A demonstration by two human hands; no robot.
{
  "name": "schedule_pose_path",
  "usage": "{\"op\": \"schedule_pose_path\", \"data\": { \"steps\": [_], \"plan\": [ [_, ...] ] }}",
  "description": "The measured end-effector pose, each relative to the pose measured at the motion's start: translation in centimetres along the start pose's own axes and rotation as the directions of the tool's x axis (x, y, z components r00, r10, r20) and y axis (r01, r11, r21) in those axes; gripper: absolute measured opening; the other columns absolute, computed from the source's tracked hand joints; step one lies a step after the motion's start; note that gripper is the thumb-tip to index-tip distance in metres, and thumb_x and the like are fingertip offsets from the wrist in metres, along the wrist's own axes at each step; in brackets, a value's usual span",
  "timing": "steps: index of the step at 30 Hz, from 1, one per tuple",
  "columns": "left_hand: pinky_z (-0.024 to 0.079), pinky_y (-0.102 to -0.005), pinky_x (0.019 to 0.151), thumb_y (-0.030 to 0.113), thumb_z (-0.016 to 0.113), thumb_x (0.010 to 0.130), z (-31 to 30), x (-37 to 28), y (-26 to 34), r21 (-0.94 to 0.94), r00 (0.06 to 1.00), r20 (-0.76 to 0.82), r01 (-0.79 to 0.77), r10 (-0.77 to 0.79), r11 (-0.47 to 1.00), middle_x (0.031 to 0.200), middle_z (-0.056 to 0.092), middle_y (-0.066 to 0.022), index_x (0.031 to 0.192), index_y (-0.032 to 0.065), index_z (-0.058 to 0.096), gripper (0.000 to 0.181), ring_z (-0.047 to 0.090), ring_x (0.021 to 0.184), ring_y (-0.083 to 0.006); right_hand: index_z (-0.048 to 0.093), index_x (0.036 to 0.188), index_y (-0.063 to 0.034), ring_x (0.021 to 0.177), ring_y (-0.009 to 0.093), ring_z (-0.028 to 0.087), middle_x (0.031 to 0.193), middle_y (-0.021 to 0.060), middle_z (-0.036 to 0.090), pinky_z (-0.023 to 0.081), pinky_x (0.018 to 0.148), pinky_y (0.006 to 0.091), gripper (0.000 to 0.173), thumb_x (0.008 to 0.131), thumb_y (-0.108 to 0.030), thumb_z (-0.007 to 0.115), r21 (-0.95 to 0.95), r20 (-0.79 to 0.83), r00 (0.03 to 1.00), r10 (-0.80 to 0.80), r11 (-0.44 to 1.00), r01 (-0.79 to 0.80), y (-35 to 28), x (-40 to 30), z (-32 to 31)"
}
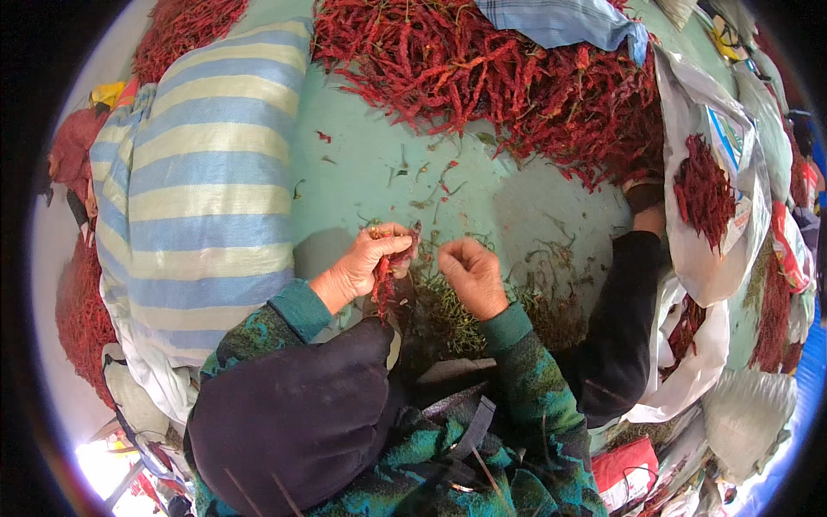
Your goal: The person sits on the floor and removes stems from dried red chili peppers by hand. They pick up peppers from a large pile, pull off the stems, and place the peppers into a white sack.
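My left hand (pixel 381 258) is closed around a few dried red chillies (pixel 384 287), whose ends hang below the fingers, with one darker tip sticking out at the thumb. Just to its right, my right hand (pixel 473 274) is held with curled fingers, slightly blurred; whether something small is pinched in it I cannot tell. Below and between the hands lies a heap of green chilli stems (pixel 459 323) on the pale green floor (pixel 362 174). A large pile of dried red chillies (pixel 465 71) spreads beyond the hands.
A full blue-and-cream striped woven sack (pixel 213 187) stands at the left. A blue checked cloth (pixel 562 22) lies on the pile. At the right, an open white plastic sack (pixel 701 258) has chillies on it, beside another person's dark sleeve (pixel 620 323). Loose stems (pixel 555 252) are scattered about.
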State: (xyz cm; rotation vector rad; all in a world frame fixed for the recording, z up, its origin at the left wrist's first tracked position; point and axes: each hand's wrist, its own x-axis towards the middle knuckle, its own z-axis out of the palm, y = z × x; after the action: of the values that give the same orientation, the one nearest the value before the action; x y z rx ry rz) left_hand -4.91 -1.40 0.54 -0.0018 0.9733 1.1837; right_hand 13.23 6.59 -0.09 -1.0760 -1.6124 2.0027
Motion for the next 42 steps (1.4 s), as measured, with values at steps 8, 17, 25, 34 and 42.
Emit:
{"op": "schedule_pose_path", "data": {
  "steps": [8, 17, 25, 34, 42],
  "plan": [
    [0.034, -0.0233, 0.048, 0.013, 0.051, 0.085, -0.7, -0.8, -0.2, -0.194, 0.939, 0.278, 0.262, -0.203, 0.946, 0.067, 0.048, -0.0032, 0.092, 0.0004, 0.057, 0.016, 0.039, 0.051, -0.0098, 0.056, 0.107, -0.0017, 0.085, 0.011, 0.053, 0.090, 0.0038, 0.060, 0.045, 0.074, 0.0270, 0.025, 0.082, -0.002, 0.056, 0.091, 0.107, 0.986, -0.130, 0.989, 0.120, -0.7, 1.2, 0.4],
    [0.029, -0.0243, 0.041, 0.015, 0.049, 0.087, 0.9, 1.4, -1.7, -0.051, 0.922, 0.237, 0.326, -0.306, 0.944, 0.058, 0.042, -0.0012, 0.085, 0.0042, 0.052, 0.012, 0.037, 0.045, -0.0085, 0.061, 0.088, -0.0016, 0.072, 0.018, 0.055, 0.079, 0.0095, 0.058, 0.045, 0.065, 0.0289, 0.012, 0.076, -0.002, 0.061, -0.207, 0.071, 0.929, -0.363, 0.906, 0.370, -2.3, -0.8, -4.1],
    [0.035, -0.0249, 0.043, 0.012, 0.055, 0.085, 1.8, -0.6, -1.0, -0.024, 0.971, 0.086, 0.228, -0.225, 0.973, 0.063, 0.052, -0.0045, 0.086, 0.0001, 0.059, 0.012, 0.043, 0.048, -0.0107, 0.064, 0.092, -0.0035, 0.074, 0.023, 0.060, 0.084, 0.0113, 0.062, 0.047, 0.064, 0.0319, 0.024, 0.075, 0.007, 0.050, -0.921, -0.355, 0.738, -0.574, 0.351, -0.169, -12.4, -19.0, -24.3],
    [0.044, -0.0285, 0.050, 0.011, 0.058, 0.083, 0.5, -0.1, -0.8, -0.060, 0.977, -0.096, 0.186, -0.191, 0.981, 0.069, 0.056, -0.0049, 0.089, 0.0020, 0.059, 0.011, 0.053, 0.056, -0.0149, 0.062, 0.090, -0.0027, 0.076, 0.030, 0.060, 0.082, 0.0149, 0.062, 0.049, 0.070, 0.0333, 0.013, 0.078, -0.005, 0.060, -0.901, -0.338, 0.837, -0.430, 0.405, -0.155, -7.6, -12.5, -18.4],
    [0.047, -0.0311, 0.051, 0.010, 0.058, 0.082, -1.2, -0.3, -0.9, -0.116, 0.977, -0.162, 0.118, -0.136, 0.986, 0.073, 0.056, -0.0060, 0.091, 0.0026, 0.057, 0.011, 0.055, 0.059, -0.0164, 0.057, 0.084, -0.0039, 0.073, 0.036, 0.055, 0.080, 0.0146, 0.055, 0.047, 0.063, 0.0446, 0.010, 0.075, -0.005, 0.060, -0.865, -0.040, 0.914, -0.403, 0.472, 0.170, 0.1, 9.3, -3.7]
  ]
}}
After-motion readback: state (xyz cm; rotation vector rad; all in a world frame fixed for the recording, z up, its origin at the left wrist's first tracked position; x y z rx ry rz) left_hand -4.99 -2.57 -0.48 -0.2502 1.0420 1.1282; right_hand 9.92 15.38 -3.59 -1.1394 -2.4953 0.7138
